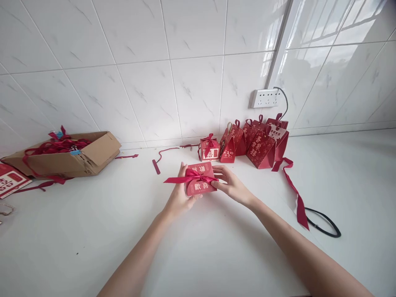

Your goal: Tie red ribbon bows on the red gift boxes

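Observation:
A small red gift box with pale lettering is held between both hands over the middle of the white table. A crimson satin ribbon crosses its top in a bow, one tail sticking out to the left. My left hand is closed around the box's left side, with the thumb along the near edge. At the right side, my right hand grips the box, its thumb at the bow and its fingers behind. The box's underside is hidden.
Against the tiled wall stand a bow-tied red box and several triangular red boxes. A cardboard box of red ribbons sits at left. Rightward lie a loose ribbon and a black loop. A power strip is on the wall.

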`<action>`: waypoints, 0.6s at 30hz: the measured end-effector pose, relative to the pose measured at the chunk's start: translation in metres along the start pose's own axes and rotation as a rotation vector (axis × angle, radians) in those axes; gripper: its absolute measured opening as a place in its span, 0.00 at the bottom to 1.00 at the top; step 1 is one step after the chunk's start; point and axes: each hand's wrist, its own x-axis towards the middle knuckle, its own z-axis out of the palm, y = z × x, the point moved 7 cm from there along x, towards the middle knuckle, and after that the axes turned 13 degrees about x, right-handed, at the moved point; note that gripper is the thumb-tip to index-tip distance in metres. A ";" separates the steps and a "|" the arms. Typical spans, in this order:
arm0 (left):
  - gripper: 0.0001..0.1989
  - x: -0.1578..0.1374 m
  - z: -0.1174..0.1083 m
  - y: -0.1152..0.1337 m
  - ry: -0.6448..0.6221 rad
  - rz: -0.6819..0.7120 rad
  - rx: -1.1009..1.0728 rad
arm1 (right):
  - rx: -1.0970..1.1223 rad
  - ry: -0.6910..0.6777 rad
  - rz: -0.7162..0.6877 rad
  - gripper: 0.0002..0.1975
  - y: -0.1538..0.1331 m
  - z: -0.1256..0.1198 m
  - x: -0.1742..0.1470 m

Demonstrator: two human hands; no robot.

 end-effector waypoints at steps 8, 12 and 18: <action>0.37 -0.005 0.005 0.007 -0.101 -0.042 -0.218 | -0.127 0.096 0.052 0.19 -0.004 -0.010 0.000; 0.31 -0.004 0.002 0.004 0.034 -0.143 -0.554 | -0.141 0.096 0.064 0.20 -0.002 -0.009 -0.001; 0.11 -0.005 -0.002 -0.007 0.167 -0.335 -0.526 | -0.093 0.154 0.061 0.20 -0.001 -0.014 0.002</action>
